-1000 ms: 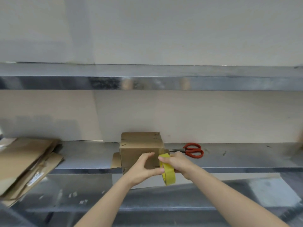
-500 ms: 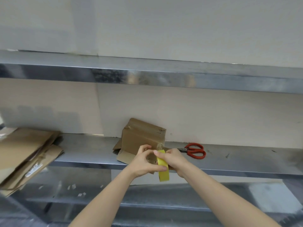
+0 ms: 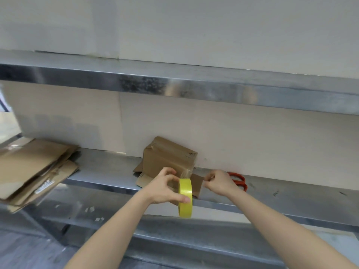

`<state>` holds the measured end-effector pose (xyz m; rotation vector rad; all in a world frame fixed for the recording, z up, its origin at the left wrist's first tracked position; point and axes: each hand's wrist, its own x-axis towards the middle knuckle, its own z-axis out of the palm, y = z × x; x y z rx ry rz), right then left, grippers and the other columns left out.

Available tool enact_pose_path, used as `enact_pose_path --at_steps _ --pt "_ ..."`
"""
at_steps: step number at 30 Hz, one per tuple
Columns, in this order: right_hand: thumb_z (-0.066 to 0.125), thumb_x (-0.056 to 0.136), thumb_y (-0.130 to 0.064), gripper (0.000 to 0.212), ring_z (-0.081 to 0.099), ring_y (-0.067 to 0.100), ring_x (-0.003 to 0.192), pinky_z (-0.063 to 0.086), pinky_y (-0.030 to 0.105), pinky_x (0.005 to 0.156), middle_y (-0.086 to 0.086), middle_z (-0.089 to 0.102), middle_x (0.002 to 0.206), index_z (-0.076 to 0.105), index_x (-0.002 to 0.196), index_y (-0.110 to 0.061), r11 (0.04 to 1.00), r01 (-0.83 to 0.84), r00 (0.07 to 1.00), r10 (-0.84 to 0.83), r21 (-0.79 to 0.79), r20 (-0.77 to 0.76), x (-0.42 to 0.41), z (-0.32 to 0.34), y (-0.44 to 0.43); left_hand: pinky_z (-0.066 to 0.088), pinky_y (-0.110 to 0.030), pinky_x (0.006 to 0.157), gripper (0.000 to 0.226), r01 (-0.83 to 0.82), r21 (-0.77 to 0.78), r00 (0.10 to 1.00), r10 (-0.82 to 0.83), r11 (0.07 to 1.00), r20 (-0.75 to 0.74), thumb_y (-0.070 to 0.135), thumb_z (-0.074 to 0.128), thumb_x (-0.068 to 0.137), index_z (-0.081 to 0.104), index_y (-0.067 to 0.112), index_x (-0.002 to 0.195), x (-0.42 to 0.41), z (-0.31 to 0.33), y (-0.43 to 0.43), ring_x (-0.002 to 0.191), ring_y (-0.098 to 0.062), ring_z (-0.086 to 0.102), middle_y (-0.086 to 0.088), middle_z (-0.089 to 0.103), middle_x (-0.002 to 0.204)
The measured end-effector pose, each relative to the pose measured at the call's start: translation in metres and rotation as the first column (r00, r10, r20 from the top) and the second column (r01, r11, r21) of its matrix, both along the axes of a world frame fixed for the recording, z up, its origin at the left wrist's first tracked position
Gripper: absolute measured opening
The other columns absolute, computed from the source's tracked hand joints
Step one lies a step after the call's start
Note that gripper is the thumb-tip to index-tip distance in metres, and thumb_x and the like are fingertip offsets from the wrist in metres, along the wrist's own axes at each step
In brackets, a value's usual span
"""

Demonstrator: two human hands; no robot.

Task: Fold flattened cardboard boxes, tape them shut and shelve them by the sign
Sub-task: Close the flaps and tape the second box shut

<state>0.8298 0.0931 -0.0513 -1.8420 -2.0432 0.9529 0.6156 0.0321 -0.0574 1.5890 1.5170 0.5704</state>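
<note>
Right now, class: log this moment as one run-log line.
step: taping box | left hand: holds tape roll | right hand: pinches tape end, apparently | box: tilted on shelf | scissors: behind right hand

tape roll [image 3: 185, 197] yellow | box [image 3: 167, 162] brown | scissors [image 3: 240, 181] red-handled

The left hand [image 3: 165, 189] is gripping a roll of yellow tape [image 3: 185, 199] in front of a cardboard box [image 3: 167, 158], which is sitting tilted on the metal shelf [image 3: 101, 167]. The right hand [image 3: 220, 183] is pinching its fingers together just beside the box; what they are holding is not clear. Red scissors [image 3: 240, 181] are lying behind this hand. Flat cardboard [image 3: 29, 169] is lying at the left.
</note>
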Motion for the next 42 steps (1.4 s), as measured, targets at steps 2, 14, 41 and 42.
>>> enact_pose_path --at_steps 2,14,41,42 --pt "0.063 0.085 -0.014 0.021 0.061 0.019 0.099 0.038 0.020 0.070 0.005 0.068 0.107 0.068 0.105 -0.011 0.998 -0.029 0.996 0.025 0.047 0.090 0.009 -0.005 0.009 0.038 -0.023 0.098 0.091 0.010 0.019 0.999 -0.009 1.000 -0.033 0.048 0.088 0.058 0.049 0.011 0.132 0.001 0.001 0.001 0.123 -0.007 0.042 0.015 0.029 0.136" --pt "0.053 0.096 -0.027 0.032 0.059 0.022 0.111 0.048 0.024 0.087 0.002 0.060 0.129 0.058 0.127 -0.024 0.945 -0.326 0.717 0.243 0.005 0.654 0.069 -0.035 0.054 0.030 -0.017 0.097 0.072 0.095 0.091 0.978 -0.076 0.991 -0.194 0.048 0.088 0.059 0.060 0.016 0.117 -0.003 0.005 0.001 0.126 0.000 0.035 0.019 0.027 0.136" --pt "0.068 0.074 -0.063 0.049 0.051 0.010 0.056 0.036 0.021 0.050 0.001 0.063 0.071 0.055 0.072 -0.017 0.988 -0.132 0.900 0.152 -0.077 0.410 0.088 0.031 0.003 0.032 -0.027 0.111 0.096 0.246 0.060 0.930 -0.218 0.967 -0.297 0.062 0.084 0.051 0.053 0.019 0.130 -0.014 0.016 0.010 0.131 -0.003 0.032 0.020 0.028 0.137" --pt "0.065 0.071 -0.071 0.056 0.051 0.012 0.060 0.036 0.024 0.054 0.001 0.060 0.072 0.054 0.074 -0.016 0.984 -0.149 0.895 0.177 -0.101 0.410 0.080 0.041 -0.003 0.032 -0.028 0.111 0.096 0.247 0.056 0.929 -0.220 0.967 -0.299 0.062 0.084 0.051 0.053 0.019 0.130 -0.015 0.017 0.010 0.130 -0.003 0.032 0.019 0.028 0.137"
